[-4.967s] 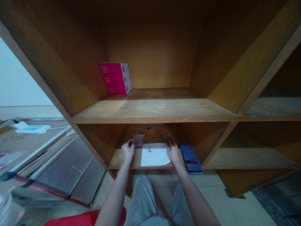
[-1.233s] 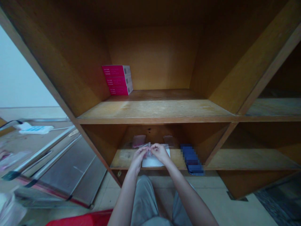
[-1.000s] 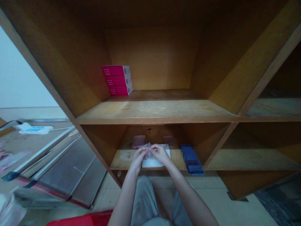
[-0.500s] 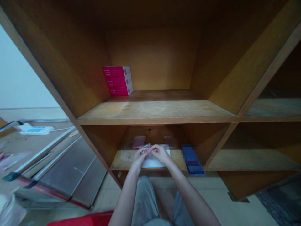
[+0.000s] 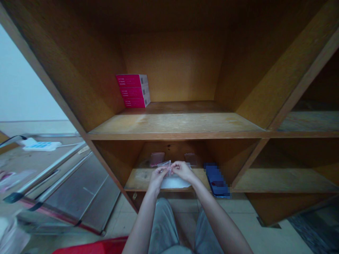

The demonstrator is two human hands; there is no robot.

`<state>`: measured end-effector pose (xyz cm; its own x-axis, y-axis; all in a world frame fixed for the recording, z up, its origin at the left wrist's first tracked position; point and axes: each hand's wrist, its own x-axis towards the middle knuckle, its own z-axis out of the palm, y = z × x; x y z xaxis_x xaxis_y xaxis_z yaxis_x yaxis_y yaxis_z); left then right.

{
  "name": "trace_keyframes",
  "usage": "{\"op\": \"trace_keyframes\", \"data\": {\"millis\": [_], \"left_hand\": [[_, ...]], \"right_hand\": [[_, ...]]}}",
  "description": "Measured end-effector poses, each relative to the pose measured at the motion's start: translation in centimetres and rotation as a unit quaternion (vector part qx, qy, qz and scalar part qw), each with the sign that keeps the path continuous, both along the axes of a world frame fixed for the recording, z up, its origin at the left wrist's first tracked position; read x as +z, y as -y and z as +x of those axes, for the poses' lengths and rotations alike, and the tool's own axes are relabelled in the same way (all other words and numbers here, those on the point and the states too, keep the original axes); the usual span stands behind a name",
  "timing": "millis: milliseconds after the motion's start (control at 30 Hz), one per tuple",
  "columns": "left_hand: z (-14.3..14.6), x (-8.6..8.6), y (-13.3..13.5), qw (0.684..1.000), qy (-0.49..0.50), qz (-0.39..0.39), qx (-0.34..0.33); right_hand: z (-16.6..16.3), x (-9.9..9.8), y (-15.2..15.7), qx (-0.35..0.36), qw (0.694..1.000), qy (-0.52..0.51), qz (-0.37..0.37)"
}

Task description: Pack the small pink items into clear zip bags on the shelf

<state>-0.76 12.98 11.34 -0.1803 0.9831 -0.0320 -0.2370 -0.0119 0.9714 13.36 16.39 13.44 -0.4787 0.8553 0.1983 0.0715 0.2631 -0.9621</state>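
Observation:
Both my hands are over the lower shelf, close together, with a small clear plastic bag (image 5: 167, 164) between them. My left hand (image 5: 158, 177) pinches its left side with bent fingers. Thumb and fingertips of my right hand (image 5: 181, 170) pinch the right side. Whether anything lies inside the bag is too small to tell. Beneath the hands a white sheet (image 5: 174, 182) lies flat on the shelf. Behind them stand a clear box with a pinkish tint (image 5: 157, 158) on the left and another clear box (image 5: 190, 158) on the right.
On the upper shelf (image 5: 172, 121) three pink boxes (image 5: 132, 91) are stacked at the left. A blurred dark blue object (image 5: 217, 180) overhangs the lower shelf's front edge at the right. A metal-framed cart (image 5: 79, 187) and a power strip (image 5: 41, 145) are at the left; something red (image 5: 92, 246) is below.
My right hand has shifted slightly up and to the right, and a little more of the clear bag shows between the hands. The left hand stays nearly in place.

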Motion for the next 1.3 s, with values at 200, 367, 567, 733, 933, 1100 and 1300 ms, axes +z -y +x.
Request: {"op": "trace_keyframes", "data": {"millis": [200,367,567,733,933,1100,1300], "left_hand": [[0.1,-0.2,0.0,1.000,0.025,-0.016,0.001],[0.2,-0.1,0.1,0.998,0.051,-0.029,-0.008],[0.1,0.2,0.1,0.999,0.023,-0.028,-0.030],[0.3,0.4,0.1,1.000,-0.009,0.006,-0.005],[0.9,0.2,0.0,0.999,-0.021,0.025,0.022],[1.6,0.1,-0.3,0.997,-0.039,0.023,0.064],[1.8,-0.2,-0.5,0.992,-0.047,0.009,0.114]], "right_hand": [[0.0,0.2,0.0,-0.011,1.000,0.005,-0.028],[-0.2,0.4,0.0,-0.031,0.999,0.006,-0.023],[0.3,0.8,0.0,0.016,1.000,0.000,-0.017],[0.8,1.1,-0.1,0.049,0.998,0.005,-0.026],[0.3,0.9,0.0,0.005,1.000,0.020,0.007],[-0.6,0.8,0.5,-0.085,0.987,0.113,0.072],[-0.7,1.0,0.3,-0.158,0.950,0.229,0.143]]}}
